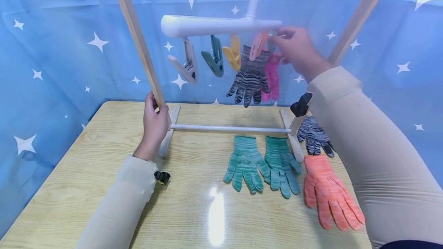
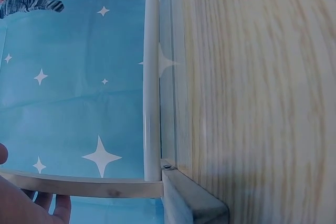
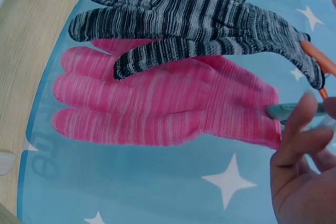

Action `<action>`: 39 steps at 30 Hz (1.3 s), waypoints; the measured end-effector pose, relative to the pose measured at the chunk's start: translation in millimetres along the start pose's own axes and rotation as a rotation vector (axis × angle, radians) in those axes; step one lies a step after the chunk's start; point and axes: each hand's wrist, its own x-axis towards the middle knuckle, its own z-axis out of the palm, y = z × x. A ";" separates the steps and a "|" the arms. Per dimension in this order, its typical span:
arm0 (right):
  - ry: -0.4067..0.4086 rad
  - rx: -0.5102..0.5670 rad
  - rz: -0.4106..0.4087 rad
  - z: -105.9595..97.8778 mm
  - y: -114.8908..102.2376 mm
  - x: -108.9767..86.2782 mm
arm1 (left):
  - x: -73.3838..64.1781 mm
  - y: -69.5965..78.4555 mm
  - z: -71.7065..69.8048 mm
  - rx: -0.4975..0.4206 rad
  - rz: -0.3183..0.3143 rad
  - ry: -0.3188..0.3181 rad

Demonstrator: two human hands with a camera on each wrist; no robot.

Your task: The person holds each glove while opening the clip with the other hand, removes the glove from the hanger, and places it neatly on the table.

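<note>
My left hand [image 1: 155, 124] grips the left wooden post [image 1: 138, 37] of a stand low down, its fingers wrapped around the wood in the left wrist view. Up at the right end of a white hanger [image 1: 207, 27], my right hand [image 1: 297, 47] pinches a pale green clothespin [image 3: 282, 111]. That clothespin's tip overlaps the cuff of a pink glove [image 3: 157, 98], which hangs fingers down. Just left of it, a grey-and-black striped glove [image 1: 250, 73] dangles from a pink-orange clothespin [image 1: 257, 45] and partly covers the pink one.
Grey [image 1: 185, 61], dark green [image 1: 215, 57] and yellow clothespins [image 1: 233, 53] hang without gloves. Below, two green gloves [image 1: 245, 160], an orange glove [image 1: 328, 191] and another striped glove [image 1: 313, 133] lie on the wooden table [image 1: 187, 203]. A white crossbar [image 1: 228, 128] joins the stand's feet.
</note>
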 end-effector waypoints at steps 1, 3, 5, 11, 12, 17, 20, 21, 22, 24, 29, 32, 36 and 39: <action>0.001 -0.020 -0.002 -0.6 0.8 -0.9 | 0.5 -0.3 -0.1 -0.002 -0.001 -0.001; 0.014 -0.045 -0.004 -1.4 2.7 -1.6 | 1.3 -1.1 -0.1 -0.003 0.000 -0.002; 0.024 -0.072 -0.002 -2.7 4.6 -3.4 | 0.4 2.0 0.3 -0.004 -0.004 -0.005; 0.039 -0.123 0.037 -5.5 10.0 -12.2 | -8.2 22.1 1.7 -0.010 -0.021 -0.015; 0.042 -0.110 0.045 -5.3 10.8 -13.5 | -9.2 24.1 1.8 -0.010 -0.023 -0.015; 0.061 0.030 0.088 -5.7 14.3 -18.4 | -8.7 24.7 1.5 -0.016 -0.026 -0.010; 0.078 0.093 0.107 -7.5 16.5 -21.8 | -8.3 24.4 1.5 -0.017 -0.025 -0.012; 0.083 0.096 0.110 -8.2 17.4 -23.4 | -8.8 25.0 1.5 -0.016 -0.027 -0.012; 0.087 0.097 0.109 -8.7 18.2 -25.2 | -8.8 24.8 1.6 -0.014 -0.028 -0.013; 0.094 0.098 0.104 -9.2 19.8 -28.8 | -8.0 23.0 1.8 -0.010 -0.029 -0.012; 0.111 0.104 0.096 -7.9 22.1 -36.9 | -0.9 9.0 1.3 -0.009 -0.021 -0.002; 0.118 0.086 0.086 -6.7 23.9 -41.1 | 4.4 -2.5 0.3 -0.005 -0.012 0.005; 0.134 0.076 0.080 -6.1 26.2 -45.3 | 6.7 -8.7 -0.2 -0.010 0.005 0.013; 0.151 0.106 0.080 -7.1 27.7 -48.4 | 6.6 -9.3 -0.4 -0.011 0.014 0.014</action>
